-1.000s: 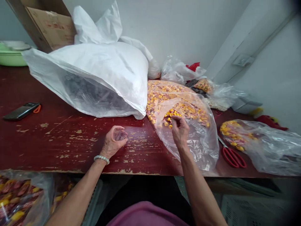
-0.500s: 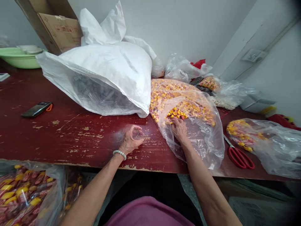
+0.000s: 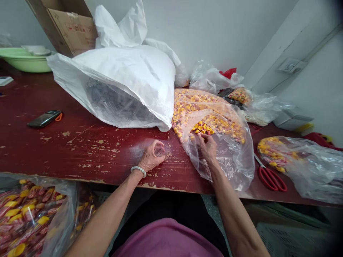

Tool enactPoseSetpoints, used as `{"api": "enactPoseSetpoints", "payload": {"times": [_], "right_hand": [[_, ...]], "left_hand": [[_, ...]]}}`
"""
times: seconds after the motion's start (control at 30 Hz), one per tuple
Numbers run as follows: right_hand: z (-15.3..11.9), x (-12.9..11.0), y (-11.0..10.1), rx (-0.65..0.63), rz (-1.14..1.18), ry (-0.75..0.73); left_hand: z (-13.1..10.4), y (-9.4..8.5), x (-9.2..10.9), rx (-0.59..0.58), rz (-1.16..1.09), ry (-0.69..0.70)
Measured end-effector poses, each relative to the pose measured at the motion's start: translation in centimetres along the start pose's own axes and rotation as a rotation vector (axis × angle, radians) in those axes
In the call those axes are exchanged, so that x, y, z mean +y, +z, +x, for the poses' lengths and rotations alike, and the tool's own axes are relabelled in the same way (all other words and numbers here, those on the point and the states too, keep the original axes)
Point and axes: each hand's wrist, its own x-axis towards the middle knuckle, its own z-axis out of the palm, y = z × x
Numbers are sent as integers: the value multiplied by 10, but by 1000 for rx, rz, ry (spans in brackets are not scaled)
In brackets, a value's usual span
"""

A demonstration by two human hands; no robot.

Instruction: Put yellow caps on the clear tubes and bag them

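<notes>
My left hand (image 3: 150, 157), with a pale bead bracelet at the wrist, curls around a clear plastic tube (image 3: 160, 150) just above the table. My right hand (image 3: 208, 146) is at the mouth of a clear plastic bag (image 3: 227, 160), its fingers drawn together. What they pinch, if anything, is hidden. Small yellow-and-red pieces (image 3: 203, 127) lie loose just beyond those fingertips, and many more fill the bag behind. A large white sack (image 3: 139, 71) lies to the left with its mouth towards me, clear plastic tubes (image 3: 115, 105) inside it.
Red-handled scissors (image 3: 272, 178) and another bag of yellow-and-red pieces (image 3: 278, 153) lie at the right. A phone (image 3: 44, 119) and a green basin (image 3: 26, 62) are on the left. Below the worn red table's (image 3: 88, 153) front edge stands a bag of yellow-capped tubes (image 3: 29, 210).
My right hand has drawn back slightly from the loose pieces, its fingers now closer together. My left hand still holds the tube, in nearly the same place. The view has shifted a little.
</notes>
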Motion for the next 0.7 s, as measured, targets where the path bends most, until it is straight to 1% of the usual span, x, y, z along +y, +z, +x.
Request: {"api": "enactPoseSetpoints", "payload": {"times": [0.03, 0.1, 0.17, 0.27, 0.33, 0.43, 0.5, 0.57, 0.63, 0.7], "right_hand": [[-7, -7, -8, 32, 80, -12], [-25, -27, -22, 43, 272, -121], [-43, -51, -29, -33, 376, -307], [-61, -79, -23, -175, 268, -540], [-65, -89, -15, -237, 205, -615], [-63, -92, -8, -290, 215, -639], [-60, -92, -10, -263, 271, -628], [-60, -90, -11, -208, 319, -591], [-62, -86, -8, -166, 309, -559], [-68, -82, -1, -179, 253, -571]], "left_hand": [[0, 0, 0, -4, -5, 0], [0, 0, 0, -7, -10, 2], [0, -1, 1, 2, 1, 12], [0, -1, 2, 22, 27, 29], [0, -1, 1, 33, 33, 38], [0, -1, -1, 33, 12, 48], [0, 0, -2, 31, -4, 45], [0, 0, -2, 33, -6, 36], [0, 0, -2, 28, 0, 24], [0, 0, -2, 25, 9, 17]]}}
